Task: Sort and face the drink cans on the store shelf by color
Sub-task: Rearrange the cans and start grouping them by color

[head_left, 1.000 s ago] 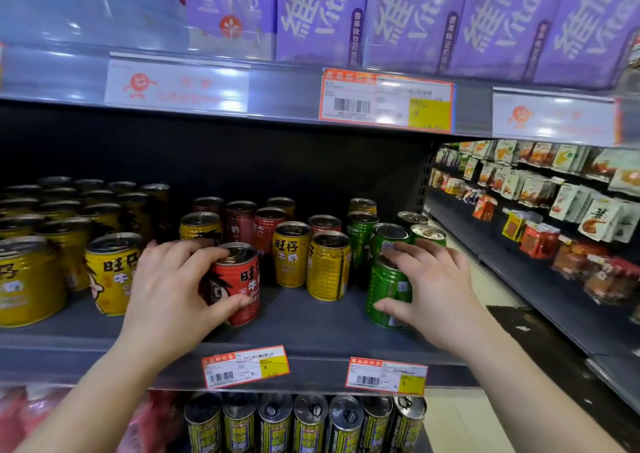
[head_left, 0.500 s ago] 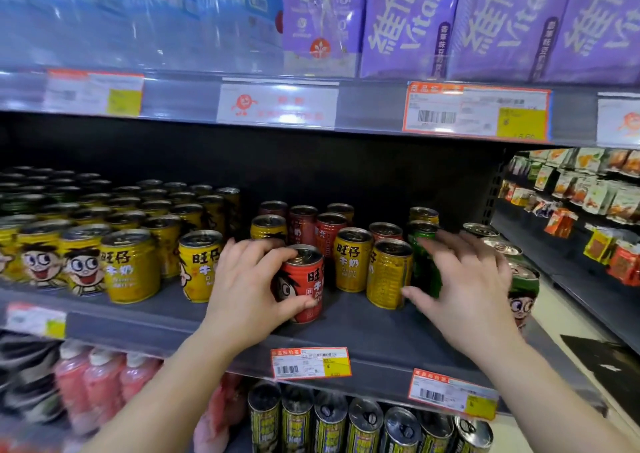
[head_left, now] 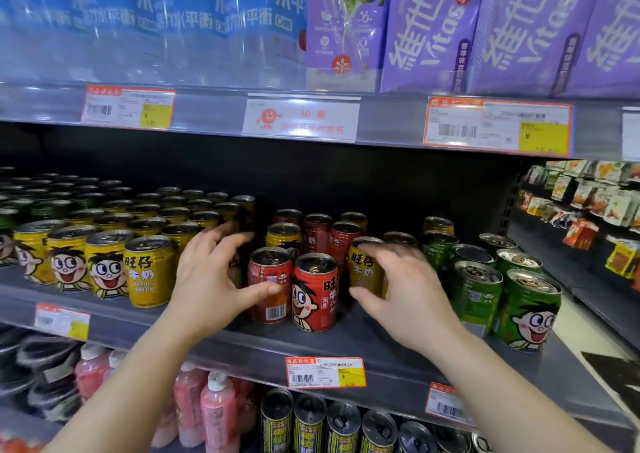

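Note:
Small drink cans stand on the dark middle shelf (head_left: 242,341). Yellow cans (head_left: 145,272) fill the left, green cans (head_left: 479,296) the right. Two red cans stand side by side at the front centre: one shows its barcode (head_left: 272,300), the other its cartoon face (head_left: 313,293). Mixed red and yellow cans (head_left: 317,232) stand behind them. My left hand (head_left: 211,282) is spread just left of the barcode red can, thumb against its side. Spread in front of a yellow can (head_left: 363,269), my right hand (head_left: 401,293) has its fingers over the can's top and its thumb low; a grip is not evident.
Purple Vitas cartons (head_left: 433,29) and blue drink packs (head_left: 138,12) sit on the shelf above. Below are pink bottles (head_left: 214,407) and dark yellow-striped cans (head_left: 308,425). Price tags (head_left: 325,371) line the shelf edges. A snack shelf (head_left: 588,203) runs along the aisle at right.
My left hand has let go of the red can and opened beside it. My right hand left the green can and moved left to the yellow can. The view has swung left.

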